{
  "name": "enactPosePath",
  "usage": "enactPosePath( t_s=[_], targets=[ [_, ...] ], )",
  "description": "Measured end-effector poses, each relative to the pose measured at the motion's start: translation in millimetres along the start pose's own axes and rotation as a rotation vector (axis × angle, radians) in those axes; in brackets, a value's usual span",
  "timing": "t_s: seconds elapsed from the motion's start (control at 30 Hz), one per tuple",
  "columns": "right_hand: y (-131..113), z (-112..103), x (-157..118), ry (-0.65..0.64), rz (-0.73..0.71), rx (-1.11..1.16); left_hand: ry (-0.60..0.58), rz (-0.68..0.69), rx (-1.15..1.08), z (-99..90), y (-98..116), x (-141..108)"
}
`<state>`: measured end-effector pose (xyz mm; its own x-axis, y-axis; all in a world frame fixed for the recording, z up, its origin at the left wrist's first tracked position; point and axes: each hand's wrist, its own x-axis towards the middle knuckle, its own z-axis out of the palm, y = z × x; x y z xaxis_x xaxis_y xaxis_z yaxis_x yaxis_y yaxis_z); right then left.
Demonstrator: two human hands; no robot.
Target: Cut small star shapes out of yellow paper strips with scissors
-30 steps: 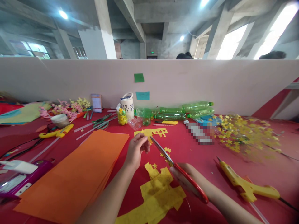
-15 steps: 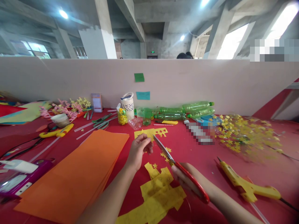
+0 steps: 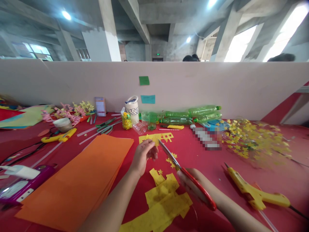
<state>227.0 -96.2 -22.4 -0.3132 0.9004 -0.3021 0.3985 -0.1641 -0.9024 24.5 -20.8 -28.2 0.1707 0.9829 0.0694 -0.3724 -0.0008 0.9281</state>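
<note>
Red-handled scissors (image 3: 170,154) are gripped in my right hand (image 3: 191,178), their narrow blades pointing up and left. The blade tips are right by the fingertips of my left hand (image 3: 145,154). That hand is closed in a pinch on a small piece of yellow paper (image 3: 156,141), mostly hidden by the fingers. Behind it lies a yellow sheet (image 3: 167,137) with star-shaped holes. Small cut yellow stars (image 3: 171,162) are on the table between my hands. Below them are overlapping yellow paper strips (image 3: 164,199) with faint markings.
A stack of orange paper (image 3: 79,180) covers the left side, beside a purple power strip (image 3: 24,185). Yellow glue guns lie at right (image 3: 256,190) and left (image 3: 59,137). Green plastic bottles (image 3: 176,120), a utility knife (image 3: 175,127) and a yellow star bunch (image 3: 251,138) are farther back.
My hands and the scissors have barely shifted; the left fingers have moved very slightly. The top of a dark-haired head now shows above the partition at far right.
</note>
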Motion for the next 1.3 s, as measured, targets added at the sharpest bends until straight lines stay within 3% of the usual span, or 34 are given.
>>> enactPosePath(
  t_s=[0.13, 0.5, 0.73, 1.3],
  targets=[
    [1, 1, 1, 0.044, -0.044, -0.008, -0.113, -0.059, 0.064, 3.7, 0, -3],
    [9, -1, 4, 0.037, -0.138, -0.100, -0.013, 0.037, 0.026, -0.3, 3, 1],
    [14, -5, 2, -0.091, -0.063, -0.013, -0.041, 0.077, 0.131, -4.6, 4, 2],
    [8, -8, 2, -0.073, -0.031, -0.052, -0.113, 0.026, 0.208, -15.7, 9, 6]
  ],
)
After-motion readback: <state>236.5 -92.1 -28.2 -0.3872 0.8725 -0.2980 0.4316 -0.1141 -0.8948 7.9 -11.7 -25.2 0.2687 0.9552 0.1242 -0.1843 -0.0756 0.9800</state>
